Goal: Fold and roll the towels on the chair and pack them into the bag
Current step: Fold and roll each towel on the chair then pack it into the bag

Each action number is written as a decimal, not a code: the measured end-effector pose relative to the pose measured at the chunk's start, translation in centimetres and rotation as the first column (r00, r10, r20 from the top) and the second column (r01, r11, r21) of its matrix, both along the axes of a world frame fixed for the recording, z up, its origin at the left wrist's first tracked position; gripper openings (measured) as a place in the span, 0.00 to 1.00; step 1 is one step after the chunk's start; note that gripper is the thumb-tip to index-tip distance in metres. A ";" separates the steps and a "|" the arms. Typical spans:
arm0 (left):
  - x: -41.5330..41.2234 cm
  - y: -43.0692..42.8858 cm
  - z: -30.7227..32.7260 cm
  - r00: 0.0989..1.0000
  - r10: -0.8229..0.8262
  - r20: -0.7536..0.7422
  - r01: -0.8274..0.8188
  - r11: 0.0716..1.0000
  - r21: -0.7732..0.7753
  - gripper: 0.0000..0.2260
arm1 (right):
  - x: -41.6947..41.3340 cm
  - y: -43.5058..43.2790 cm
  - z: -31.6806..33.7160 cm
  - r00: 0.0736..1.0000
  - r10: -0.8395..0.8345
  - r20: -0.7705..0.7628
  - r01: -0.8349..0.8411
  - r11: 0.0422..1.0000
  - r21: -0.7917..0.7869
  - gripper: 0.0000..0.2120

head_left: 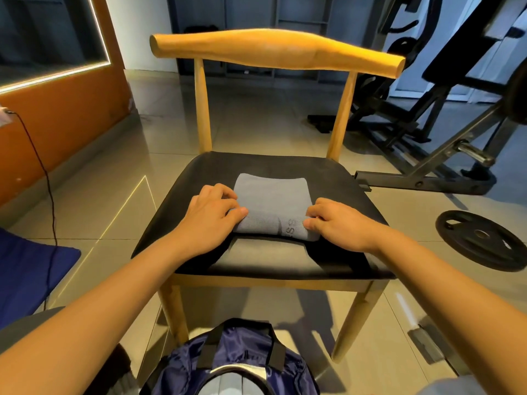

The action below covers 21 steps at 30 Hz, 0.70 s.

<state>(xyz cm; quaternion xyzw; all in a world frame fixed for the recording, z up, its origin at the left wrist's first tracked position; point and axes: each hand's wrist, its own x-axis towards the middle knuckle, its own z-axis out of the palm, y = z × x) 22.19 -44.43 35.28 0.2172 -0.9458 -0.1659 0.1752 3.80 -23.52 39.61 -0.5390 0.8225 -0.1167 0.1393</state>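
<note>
Grey towel (pixel 271 195) lies on the black padded seat of the wooden chair (pixel 199 178), its near end rolled up and its far part flat. Left hand (pixel 211 220) grips the left end of the roll with fingers curled over it. Right hand (pixel 339 223) pinches the right end. Dark blue satin bag (pixel 236 357) with black straps sits on the floor in front of the chair, mouth open, grey fabric inside. Black weight plate (pixel 482 240) lies flat on the tiles to the right.
</note>
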 end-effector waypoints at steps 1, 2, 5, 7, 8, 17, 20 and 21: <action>-0.3 -0.1 0.3 1.000 0.022 0.012 -0.023 0.999 0.042 0.16 | -0.2 -0.2 0.0 1.000 -0.017 0.013 0.017 1.000 0.005 0.15; -0.6 -0.3 0.5 0.999 0.044 0.018 -0.046 0.996 0.078 0.16 | -0.4 -0.4 0.1 0.999 -0.036 0.026 0.036 0.999 0.002 0.15; -1.1 -0.8 0.8 0.994 0.099 -0.045 -0.089 0.980 0.179 0.14 | -0.9 -0.6 0.1 0.995 -0.092 0.040 0.095 0.993 -0.075 0.11; -1.3 -0.6 1.0 0.984 0.124 -0.124 -0.093 0.969 0.228 0.10 | -1.1 -0.7 0.1 0.993 -0.121 -0.010 0.117 0.979 -0.167 0.09; -1.4 -0.3 1.0 0.979 0.127 -0.158 -0.096 0.977 0.190 0.09 | -1.1 -0.8 0.1 0.991 -0.127 -0.051 0.114 0.972 -0.207 0.08; 0.5 0.7 -2.1 0.981 -0.130 -0.145 0.050 0.889 -0.455 0.18 | -1.0 -1.6 -0.8 0.932 -0.082 -0.354 -0.014 0.966 -0.259 0.07; 0.0 -0.2 -1.7 0.988 -0.115 -0.101 0.066 0.915 -0.399 0.19 | -0.3 -1.7 -0.4 0.922 -0.018 -0.388 -0.107 0.949 -0.298 0.12; -0.3 -0.4 -1.4 0.990 -0.110 -0.086 0.069 0.920 -0.386 0.18 | 0.0 -1.8 -0.3 0.923 0.015 -0.384 -0.140 0.944 -0.300 0.15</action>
